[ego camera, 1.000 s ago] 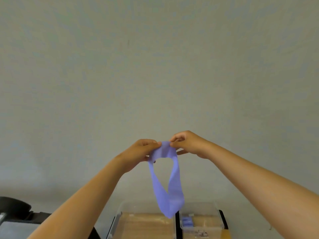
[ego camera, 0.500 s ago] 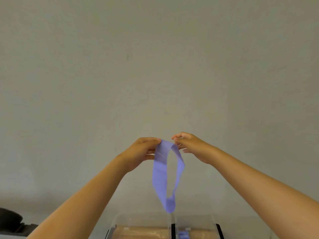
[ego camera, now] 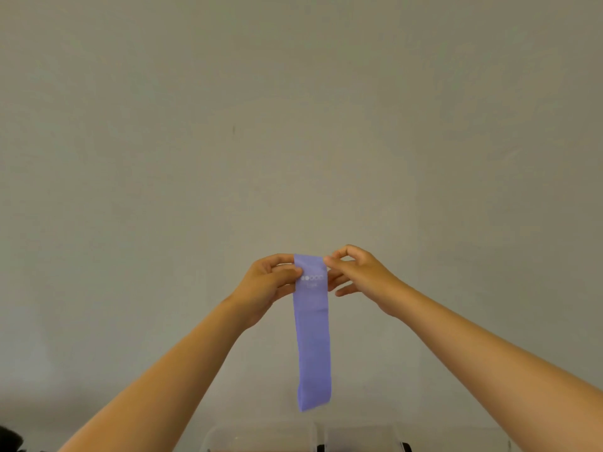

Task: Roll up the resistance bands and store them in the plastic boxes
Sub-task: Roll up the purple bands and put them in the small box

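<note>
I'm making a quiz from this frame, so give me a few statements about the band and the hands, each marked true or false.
1. The purple band hangs flat and unrolled. True.
2. Only one hand holds the band. False: the left hand and the right hand each pinch a top corner.
3. The band lies inside a box. False: it hangs in the air, and its lower end shows above the plastic boxes at the picture's bottom edge.
4. White dots are printed near the band's top. True.
</note>
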### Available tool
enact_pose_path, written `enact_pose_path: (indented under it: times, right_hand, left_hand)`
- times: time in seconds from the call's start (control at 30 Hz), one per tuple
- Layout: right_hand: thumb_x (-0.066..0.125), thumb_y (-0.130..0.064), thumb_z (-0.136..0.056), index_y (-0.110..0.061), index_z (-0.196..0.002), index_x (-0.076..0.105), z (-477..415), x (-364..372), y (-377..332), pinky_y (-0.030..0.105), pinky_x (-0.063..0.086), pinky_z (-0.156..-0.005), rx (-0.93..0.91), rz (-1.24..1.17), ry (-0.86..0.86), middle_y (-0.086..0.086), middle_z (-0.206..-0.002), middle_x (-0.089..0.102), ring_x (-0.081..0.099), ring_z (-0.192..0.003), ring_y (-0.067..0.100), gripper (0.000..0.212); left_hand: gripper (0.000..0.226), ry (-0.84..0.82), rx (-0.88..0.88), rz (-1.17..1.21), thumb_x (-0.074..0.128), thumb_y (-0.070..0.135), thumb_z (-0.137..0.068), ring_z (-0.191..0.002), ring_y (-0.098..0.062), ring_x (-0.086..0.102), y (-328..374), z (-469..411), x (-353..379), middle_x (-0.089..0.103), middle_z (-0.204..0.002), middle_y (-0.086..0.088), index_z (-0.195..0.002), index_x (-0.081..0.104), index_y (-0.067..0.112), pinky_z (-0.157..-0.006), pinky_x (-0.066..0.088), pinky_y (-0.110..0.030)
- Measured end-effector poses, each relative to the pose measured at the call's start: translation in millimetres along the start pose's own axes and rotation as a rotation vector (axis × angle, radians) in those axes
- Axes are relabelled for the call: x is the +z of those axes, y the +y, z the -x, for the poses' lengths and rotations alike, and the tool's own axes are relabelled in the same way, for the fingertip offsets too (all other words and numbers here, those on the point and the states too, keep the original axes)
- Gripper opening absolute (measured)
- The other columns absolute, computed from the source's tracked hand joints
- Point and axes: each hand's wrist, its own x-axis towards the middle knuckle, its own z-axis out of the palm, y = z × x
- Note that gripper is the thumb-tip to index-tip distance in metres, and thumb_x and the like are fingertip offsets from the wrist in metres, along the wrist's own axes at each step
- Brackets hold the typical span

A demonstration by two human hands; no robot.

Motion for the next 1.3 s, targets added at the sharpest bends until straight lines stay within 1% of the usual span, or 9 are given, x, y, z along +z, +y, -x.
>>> enact_pose_path:
  times: [0.13, 0.27, 0.4, 0.5, 0.67, 0.83, 0.97, 1.1, 1.3]
  right_hand:
    - [0.072, -0.012, -0.083, -0.016, -0.106, 0.046, 3.3, 2.8, 4.8, 0.033, 0.053, -0.082, 0.012, 0.019, -0.077, 0.002, -0.084, 0.07, 0.066, -0.078, 0.014, 0.035]
    - [0.071, 0.001, -0.08, -0.017, -0.107, 0.041, 7.8, 5.3, 10.6, 0.024, 0.051, -0.077, 0.044, 0.073, -0.165, 0.004, -0.085, 0.069, 0.063, -0.076, 0.016, 0.044]
    - [0.067, 0.004, -0.08, -0.018, -0.101, 0.042, 7.1, 7.9, 12.5, 0.029, 0.051, -0.082, 0.003, 0.088, -0.111, 0.006, -0.082, 0.068, 0.063, -0.074, 0.018, 0.04]
    - [0.067, 0.002, -0.082, -0.018, -0.096, 0.047, 3.4, 9.1, 9.8, 0.024, 0.05, -0.077, -0.044, 0.072, -0.038, 0.004, -0.08, 0.066, 0.063, -0.073, 0.016, 0.031]
    - [0.067, 0.0, -0.083, -0.016, -0.095, 0.059, -3.0, 10.4, 8.8, 0.022, 0.052, -0.075, -0.084, 0.066, 0.055, 0.002, -0.083, 0.065, 0.066, -0.075, 0.017, 0.021]
    - [0.064, 0.003, -0.084, -0.016, -0.091, 0.066, -4.9, 14.3, 14.0, 0.026, 0.056, -0.079, -0.088, 0.063, 0.078, 0.007, -0.083, 0.066, 0.066, -0.078, 0.018, 0.02]
    - [0.066, 0.0, -0.084, -0.016, -0.089, 0.068, -4.3, 11.0, 14.0, 0.025, 0.055, -0.079, -0.086, 0.084, 0.099, 0.014, -0.091, 0.071, 0.068, -0.08, 0.017, 0.017]
    - [0.074, -0.01, -0.08, -0.017, -0.087, 0.071, -4.9, 5.9, 12.2, 0.02, 0.048, -0.068, -0.1, 0.21, 0.079, 0.001, -0.078, 0.065, 0.062, -0.071, 0.011, 0.01]
    - [0.077, -0.018, -0.079, -0.015, -0.094, 0.071, -3.4, 1.8, 11.4, 0.016, 0.049, -0.072, -0.088, 0.274, 0.025, 0.0, -0.091, 0.069, 0.064, -0.083, 0.01, 0.016]
  left_hand:
    - [0.018, 0.121, -0.009, 0.045, 0.057, 0.0, -0.091, -0.092, -0.027, 0.064, 1.6, -4.9, 2.0, 0.064, -0.1, -0.022, -0.109, 0.059, -0.006, -0.089, 0.055, -0.032]
    - [0.012, 0.243, -0.005, 0.112, 0.061, 0.0, -0.09, -0.074, -0.018, 0.066, 6.8, -5.8, 4.6, 0.063, -0.088, -0.015, -0.095, 0.052, 0.006, -0.068, 0.057, -0.021]
    - [0.021, 0.236, -0.03, 0.103, 0.063, 0.005, -0.09, -0.082, -0.022, 0.068, 6.3, -4.0, 1.4, 0.066, -0.094, -0.016, -0.107, 0.051, 0.008, -0.074, 0.056, -0.025]
    - [0.031, 0.145, -0.099, -0.144, 0.068, 0.022, -0.088, -0.091, -0.028, 0.069, 3.4, 0.7, -2.1, 0.07, -0.099, -0.015, -0.115, 0.055, 0.014, -0.082, 0.057, -0.034]
    - [0.03, 0.17, -0.034, -0.589, 0.061, 0.049, -0.087, -0.066, -0.016, 0.055, -2.6, 3.5, -3.8, 0.055, -0.07, 0.001, -0.098, 0.065, 0.022, -0.064, 0.05, -0.032]
    - [0.018, 0.077, 0.183, -0.59, 0.076, 0.024, -0.081, -0.084, -0.005, 0.064, -8.1, 4.5, -4.6, 0.065, -0.097, 0.008, -0.096, 0.067, 0.023, -0.073, 0.051, -0.02]
    - [0.007, 0.096, 0.217, -0.549, 0.071, 0.005, -0.083, -0.073, -0.011, 0.066, -10.6, 0.5, -2.5, 0.072, -0.083, -0.004, -0.086, 0.071, 0.011, -0.07, 0.053, -0.026]
    - [0.009, 0.137, 0.242, -0.51, 0.07, 0.003, -0.083, -0.075, -0.022, 0.067, -9.7, -2.2, 1.5, 0.072, -0.082, -0.009, -0.083, 0.072, 0.012, -0.068, 0.056, -0.029]
    - [0.007, 0.137, 0.238, -0.46, 0.069, 0.002, -0.083, -0.069, -0.012, 0.067, -9.0, -3.1, 4.0, 0.072, -0.08, -0.006, -0.083, 0.072, 0.008, -0.063, 0.053, -0.022]
